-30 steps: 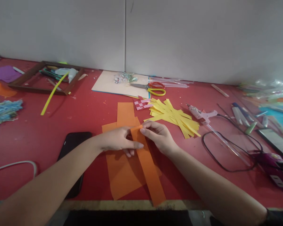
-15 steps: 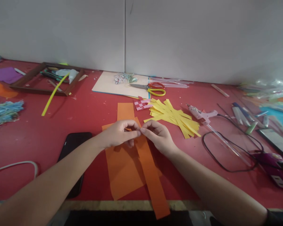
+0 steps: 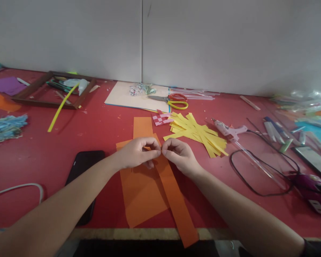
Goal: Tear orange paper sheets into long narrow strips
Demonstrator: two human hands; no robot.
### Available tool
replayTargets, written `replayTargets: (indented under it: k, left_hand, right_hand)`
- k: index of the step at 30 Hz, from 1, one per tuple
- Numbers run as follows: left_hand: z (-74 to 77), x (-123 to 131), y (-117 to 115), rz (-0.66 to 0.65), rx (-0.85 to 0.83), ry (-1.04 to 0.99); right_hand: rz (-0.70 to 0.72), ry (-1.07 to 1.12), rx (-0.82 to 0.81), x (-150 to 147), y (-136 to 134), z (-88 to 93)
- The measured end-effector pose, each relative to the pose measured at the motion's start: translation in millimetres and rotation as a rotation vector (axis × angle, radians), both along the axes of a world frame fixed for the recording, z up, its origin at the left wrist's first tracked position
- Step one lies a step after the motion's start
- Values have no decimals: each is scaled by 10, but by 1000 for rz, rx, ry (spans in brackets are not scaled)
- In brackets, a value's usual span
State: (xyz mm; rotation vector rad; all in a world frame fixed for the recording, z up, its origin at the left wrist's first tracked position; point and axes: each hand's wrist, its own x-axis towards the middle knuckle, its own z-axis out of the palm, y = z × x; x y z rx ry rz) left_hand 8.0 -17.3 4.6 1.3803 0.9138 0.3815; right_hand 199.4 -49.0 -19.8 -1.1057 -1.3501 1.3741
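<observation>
1. Left hand (image 3: 135, 153), centre of frame: thumb and forefinger closed in a pinch on the far end of the orange paper strip (image 3: 176, 200); the other fingers are curled under.
2. Right hand (image 3: 180, 155), touching the left at the fingertips: the same closed pinch on the same strip end, from the other side.
3. Orange paper strip: runs from the pinch at centre down to the lower centre-right, its near end hanging past the table (image 3: 42, 153) edge. The fingers cover the pinched end, so whether it is folded or rolled cannot be told.
4. Orange sheet (image 3: 139, 192): lies flat under the strip and the left hand. A second orange strip (image 3: 142, 127) lies just above the hands.
5. Handling note (judgement): keep both pinches level and the strip edges aligned. Press evenly so the thin paper creases straight and does not tear. The overhanging tail could drag the strip askew, so it is best kept slack.
6. Nearby, upper right of the hands: a heap of yellow paper strips (image 3: 198, 134), a pink-and-white woven square (image 3: 162, 118), scissors (image 3: 173, 100) and a glue gun (image 3: 228, 129).
7. Lower left: a black phone (image 3: 82, 175), beside the left forearm.
</observation>
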Motion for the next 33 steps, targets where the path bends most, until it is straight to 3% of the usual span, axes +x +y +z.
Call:
replayTargets:
  k: [4, 7, 20, 22, 27, 33]
  left_hand:
    - [0, -8, -20, -12, 69, 26]
    - [-9, 2, -16, 56, 139, -10]
    - [-66, -49, 114, 748, 238, -217]
    - [-52, -42, 122, 768, 204, -249]
    - [-58, -42, 136, 671, 91, -253]
    - [-118, -64, 140, 604, 26, -214]
  right_hand:
    - [9, 6, 4, 3, 2, -2]
    - [-10, 24, -10, 2, -3, 1]
    - [-42, 8, -61, -4, 15, -1]
    - [-44, 7, -72, -3, 14, 2]
    - [-55, 41, -72, 14, -6, 5]
    - [46, 78, -51, 62, -17, -27]
